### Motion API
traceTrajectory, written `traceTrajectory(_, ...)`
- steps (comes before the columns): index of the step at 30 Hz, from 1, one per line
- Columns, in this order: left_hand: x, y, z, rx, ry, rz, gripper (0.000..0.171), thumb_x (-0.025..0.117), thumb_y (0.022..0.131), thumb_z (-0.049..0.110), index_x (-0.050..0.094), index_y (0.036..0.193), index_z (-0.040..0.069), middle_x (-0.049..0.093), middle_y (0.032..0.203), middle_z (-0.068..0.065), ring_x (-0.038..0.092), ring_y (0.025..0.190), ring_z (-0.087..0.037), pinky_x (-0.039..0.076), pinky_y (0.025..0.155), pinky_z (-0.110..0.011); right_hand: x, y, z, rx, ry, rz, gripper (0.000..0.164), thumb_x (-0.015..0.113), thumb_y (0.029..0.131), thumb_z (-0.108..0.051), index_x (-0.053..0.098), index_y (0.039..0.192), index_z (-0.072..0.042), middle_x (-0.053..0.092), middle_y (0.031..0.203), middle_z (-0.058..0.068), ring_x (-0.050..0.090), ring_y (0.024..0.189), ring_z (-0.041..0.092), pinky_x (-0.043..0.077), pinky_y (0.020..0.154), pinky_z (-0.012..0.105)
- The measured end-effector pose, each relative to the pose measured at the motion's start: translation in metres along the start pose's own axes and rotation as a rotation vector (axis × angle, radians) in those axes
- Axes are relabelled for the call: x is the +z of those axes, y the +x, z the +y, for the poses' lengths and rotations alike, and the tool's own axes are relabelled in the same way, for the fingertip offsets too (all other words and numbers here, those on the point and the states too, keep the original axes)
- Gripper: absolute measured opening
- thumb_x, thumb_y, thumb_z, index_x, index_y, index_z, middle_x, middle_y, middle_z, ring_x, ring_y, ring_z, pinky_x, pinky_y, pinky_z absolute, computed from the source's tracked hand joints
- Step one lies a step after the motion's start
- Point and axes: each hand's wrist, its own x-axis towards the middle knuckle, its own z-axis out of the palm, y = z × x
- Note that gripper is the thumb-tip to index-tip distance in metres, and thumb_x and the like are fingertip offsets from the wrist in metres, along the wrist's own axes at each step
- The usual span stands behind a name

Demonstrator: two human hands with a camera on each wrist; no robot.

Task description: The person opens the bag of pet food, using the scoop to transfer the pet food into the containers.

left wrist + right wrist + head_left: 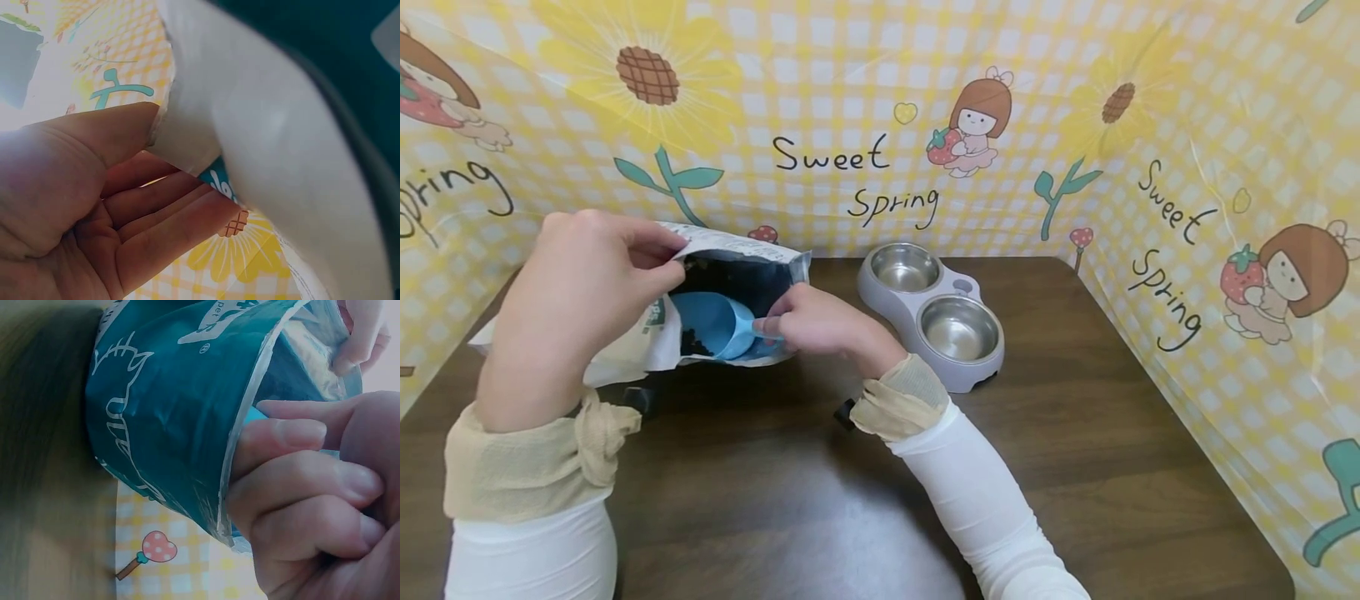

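A pet food bag (169, 400), teal with white lettering, lies tipped on the table with its mouth facing right. My left hand (576, 283) pinches the upper edge of that mouth between thumb and fingers; the left wrist view shows the same grip on the bag's pale edge (250, 119). Inside the mouth sits a light blue scoop (718, 325), with some dark kibble (692, 342) beside or in it. My right hand (820, 321) grips the scoop's handle at the opening, its fingers curled in the right wrist view. The bag's depth is dark.
Right of the bag stands a grey double pet bowl (917, 312) with two metal dishes, both without food. Under everything is a dark wooden table (790, 500). A yellow checked cloth (820, 100) with printed flowers and figures hangs behind and at the sides.
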Motion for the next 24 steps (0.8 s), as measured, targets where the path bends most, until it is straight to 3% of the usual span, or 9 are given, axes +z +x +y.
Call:
traceTrajectory(6, 0.0, -0.002, -0.002, -0.007, -0.011, 0.021, 0.026, 0.075, 0.097, 0.015, 0.082, 0.115, -0.002, 0.082, 0.102, -0.028, 0.08, 0.096, -0.045, 0.031, 0.062, -0.003, -0.006, 0.0, 0.001, 0.04, 0.217, -0.089, 0.039, 0.055, 0.114, -0.024, 0.071, 0.086, -0.001, 0.042, 0.059, -0.003, 0.032, 0.049, 0.012, 0.027, 0.052, 0.024)
traceTrajectory(22, -0.002, -0.002, -0.002, -0.011, -0.021, 0.037, 0.027, 0.073, 0.097, 0.016, 0.083, 0.115, -0.001, 0.082, 0.102, -0.027, 0.08, 0.094, -0.044, 0.033, 0.063, -0.006, -0.022, -0.009, 0.005, 0.055, 0.303, -0.081, 0.033, 0.055, 0.114, -0.024, 0.073, 0.103, 0.001, 0.045, 0.063, -0.003, 0.032, 0.05, 0.012, 0.026, 0.051, 0.023)
traceTrajectory(24, -0.002, -0.001, -0.002, -0.017, -0.018, 0.036, 0.027, 0.073, 0.097, 0.017, 0.083, 0.116, -0.001, 0.082, 0.102, -0.027, 0.08, 0.095, -0.044, 0.039, 0.067, -0.012, -0.024, -0.01, 0.005, 0.054, 0.303, -0.081, 0.033, 0.054, 0.115, -0.025, 0.073, 0.104, 0.001, 0.046, 0.064, -0.003, 0.033, 0.051, 0.012, 0.027, 0.051, 0.023)
